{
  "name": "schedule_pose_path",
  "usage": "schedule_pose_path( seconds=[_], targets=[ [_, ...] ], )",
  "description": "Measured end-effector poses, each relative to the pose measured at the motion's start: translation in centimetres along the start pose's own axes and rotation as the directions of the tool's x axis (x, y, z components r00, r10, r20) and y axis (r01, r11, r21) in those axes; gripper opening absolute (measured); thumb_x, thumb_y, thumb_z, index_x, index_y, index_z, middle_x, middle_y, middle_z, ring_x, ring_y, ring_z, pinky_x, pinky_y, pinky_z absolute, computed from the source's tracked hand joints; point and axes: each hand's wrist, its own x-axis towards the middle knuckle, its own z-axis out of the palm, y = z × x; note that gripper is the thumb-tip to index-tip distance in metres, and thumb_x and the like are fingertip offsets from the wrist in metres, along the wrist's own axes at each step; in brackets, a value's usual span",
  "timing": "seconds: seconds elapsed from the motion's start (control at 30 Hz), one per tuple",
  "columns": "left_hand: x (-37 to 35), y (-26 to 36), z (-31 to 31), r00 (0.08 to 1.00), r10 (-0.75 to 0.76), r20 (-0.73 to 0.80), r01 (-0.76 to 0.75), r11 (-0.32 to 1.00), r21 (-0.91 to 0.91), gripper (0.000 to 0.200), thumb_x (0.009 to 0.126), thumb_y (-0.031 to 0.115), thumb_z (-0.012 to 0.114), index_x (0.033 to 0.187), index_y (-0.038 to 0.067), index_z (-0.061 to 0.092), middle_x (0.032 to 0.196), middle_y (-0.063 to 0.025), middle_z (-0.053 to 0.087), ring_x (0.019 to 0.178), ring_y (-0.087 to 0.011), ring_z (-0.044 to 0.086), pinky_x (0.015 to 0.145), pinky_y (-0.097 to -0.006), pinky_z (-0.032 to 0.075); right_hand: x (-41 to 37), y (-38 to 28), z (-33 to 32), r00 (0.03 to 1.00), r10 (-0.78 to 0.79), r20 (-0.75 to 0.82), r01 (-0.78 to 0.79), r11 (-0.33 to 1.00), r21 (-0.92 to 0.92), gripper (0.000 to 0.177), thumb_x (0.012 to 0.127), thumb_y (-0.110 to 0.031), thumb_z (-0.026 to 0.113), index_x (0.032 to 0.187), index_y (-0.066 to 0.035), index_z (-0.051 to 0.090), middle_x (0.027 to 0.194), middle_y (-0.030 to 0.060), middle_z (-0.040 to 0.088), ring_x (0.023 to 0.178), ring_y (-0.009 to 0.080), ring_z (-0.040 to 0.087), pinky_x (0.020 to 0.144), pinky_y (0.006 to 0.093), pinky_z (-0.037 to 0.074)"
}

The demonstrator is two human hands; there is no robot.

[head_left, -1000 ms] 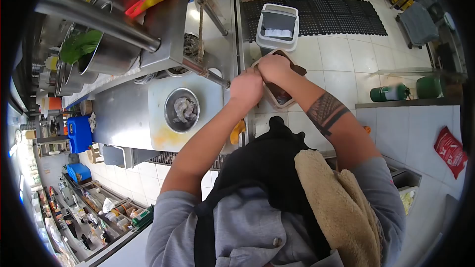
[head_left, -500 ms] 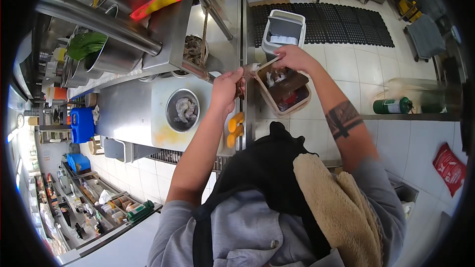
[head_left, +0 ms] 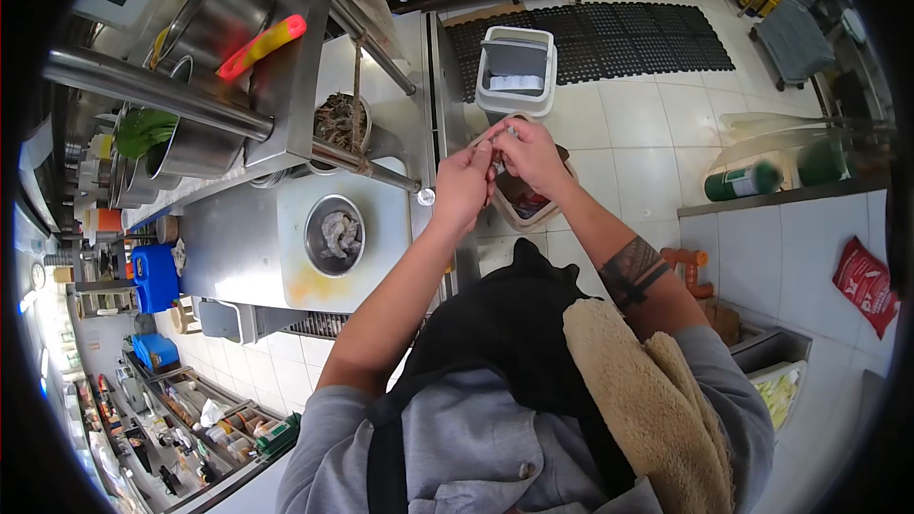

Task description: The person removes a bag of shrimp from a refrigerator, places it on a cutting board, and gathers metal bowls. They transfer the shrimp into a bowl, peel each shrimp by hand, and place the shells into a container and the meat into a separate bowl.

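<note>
My left hand (head_left: 464, 186) is closed, its fingertips pinching a shrimp that the fingers mostly hide. Against it, my right hand (head_left: 533, 160) also closes its fingertips on the shrimp. Both hands meet over the near rim of an open waste bin (head_left: 529, 223) with scraps inside. To the left, a steel bowl (head_left: 320, 255) holding peeled grey shrimp (head_left: 340, 232) rests on a white cutting board (head_left: 386, 228). Behind it, a container holds a heap of brownish, shell-on shrimp (head_left: 339, 121).
A second bin with a grey swing lid (head_left: 517, 59) stands farther off, near a black rubber mat (head_left: 619, 38). A metal shelf (head_left: 295, 86) with pots juts over the counter at left, its steel post (head_left: 381, 171) reaching close to my left hand.
My right hand has come off the bin's rim and moved left to meet my left hand at the shrimp. The camera view has shifted slightly.
</note>
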Motion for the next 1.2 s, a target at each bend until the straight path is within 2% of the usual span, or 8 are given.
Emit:
schedule_pose_path(
  seconds=[0.13, 0.23, 0.47, 0.67, 0.83, 0.97, 1.03, 1.2],
  targets=[
    [1.2, -2.7, -0.1, 0.935, 0.353, -0.024, -0.295, 0.815, 0.499, 0.034, 0.105, 0.033, 0.062, 0.101, 0.0, 0.069, 0.066, -0.0002, 0.059, 0.058, -0.0102, 0.055, 0.051, -0.0318, 0.043, 0.2, 1.5, 0.5, 0.996, -0.023, -0.091, 0.028, 0.999, 0.046, 0.012, 0.096, -0.011, 0.059, 0.098, -0.002, 0.067, 0.071, -0.002, 0.057, 0.053, 0.0036, 0.044, 0.045, 0.0214, 0.032],
    [0.4, -2.7, -0.1, 0.858, 0.511, -0.042, -0.376, 0.683, 0.626, 0.028, 0.101, 0.027, 0.065, 0.103, 0.0, 0.069, 0.077, -0.0202, 0.068, 0.068, -0.0355, 0.068, 0.064, -0.045, 0.053, 0.5, 2.1, 0.2, 0.994, 0.086, -0.072, -0.072, 0.981, 0.181, 0.011, 0.098, -0.011, 0.059, 0.096, -0.003, 0.066, 0.072, -0.0016, 0.059, 0.051, 0.0043, 0.045, 0.043, 0.0214, 0.031],
    [-0.4, -2.5, -2.5, 0.697, 0.71, 0.104, -0.458, 0.328, 0.826, 0.027, 0.101, 0.026, 0.062, 0.112, 0.002, 0.069, 0.086, -0.0233, 0.072, 0.083, -0.0467, 0.069, 0.071, -0.0511, 0.055, 1.4, 3.4, -1.1, 0.988, 0.155, 0.005, -0.153, 0.964, 0.218, 0.016, 0.104, -0.016, 0.059, 0.101, -0.002, 0.067, 0.077, 0.0013, 0.063, 0.054, 0.0083, 0.052, 0.046, 0.0238, 0.041],
    [1.0, -1.2, -4.7, 0.942, 0.303, -0.144, -0.213, 0.873, 0.438, 0.027, 0.107, 0.027, 0.058, 0.112, 0.003, 0.068, 0.074, -0.0049, 0.067, 0.062, -0.0153, 0.062, 0.057, -0.0308, 0.048, 1.2, 1.9, -0.4, 0.988, 0.15, -0.026, -0.142, 0.967, 0.212, 0.019, 0.106, -0.016, 0.058, 0.108, 0.0, 0.068, 0.077, 0.0032, 0.064, 0.057, 0.0116, 0.057, 0.051, 0.0282, 0.05],
    [1.4, -0.9, -4.7, 0.989, 0.117, -0.089, -0.115, 0.993, 0.027, 0.024, 0.11, 0.027, 0.054, 0.107, 0.005, 0.065, 0.077, 0.0018, 0.062, 0.06, -0.0082, 0.053, 0.055, -0.0248, 0.044, 4.9, 4.6, -2.3, 0.979, 0.063, -0.194, -0.151, 0.86, -0.488, 0.021, 0.097, -0.016, 0.067, 0.097, 0.003, 0.074, 0.087, 0.0088, 0.073, 0.069, 0.0142, 0.068, 0.057, 0.0297, 0.054],
    [1.7, -0.6, -4.7, 0.992, 0.095, -0.085, -0.096, 0.995, -0.002, 0.028, 0.111, 0.026, 0.053, 0.101, 0.004, 0.065, 0.078, -0.0002, 0.063, 0.06, -0.0077, 0.054, 0.053, -0.025, 0.044, 2.9, 0.4, -1.5, 0.965, 0.253, -0.071, -0.259, 0.868, -0.425, 0.028, 0.099, -0.014, 0.067, 0.122, 0.001, 0.069, 0.095, 0.0066, 0.071, 0.079, 0.016, 0.07, 0.069, 0.0286, 0.059],
    [1.8, -0.8, -4.6, 0.995, 0.09, -0.04, -0.093, 0.992, -0.089, 0.027, 0.111, 0.026, 0.053, 0.102, 0.004, 0.064, 0.079, -0.0004, 0.062, 0.062, -0.0079, 0.054, 0.054, -0.025, 0.045, 0.4, -1.7, 0.8, 0.97, 0.232, 0.071, -0.241, 0.956, 0.164, 0.029, 0.094, -0.013, 0.069, 0.119, 0.003, 0.07, 0.08, 0.0043, 0.067, 0.063, 0.0121, 0.064, 0.056, 0.0263, 0.052],
    [1.5, -1.0, -3.8, 0.997, 0.001, 0.077, 0.016, 0.974, -0.225, 0.027, 0.111, 0.025, 0.052, 0.1, 0.004, 0.064, 0.077, 0.0001, 0.06, 0.062, -0.008, 0.053, 0.055, -0.0258, 0.045, 0.0, 0.5, 1.3, 0.995, 0.015, 0.102, -0.029, 0.989, 0.142, 0.029, 0.096, -0.012, 0.067, 0.121, 0.002, 0.068, 0.076, 0.0014, 0.063, 0.059, 0.0058, 0.055, 0.052, 0.0227, 0.043]
  ],
)
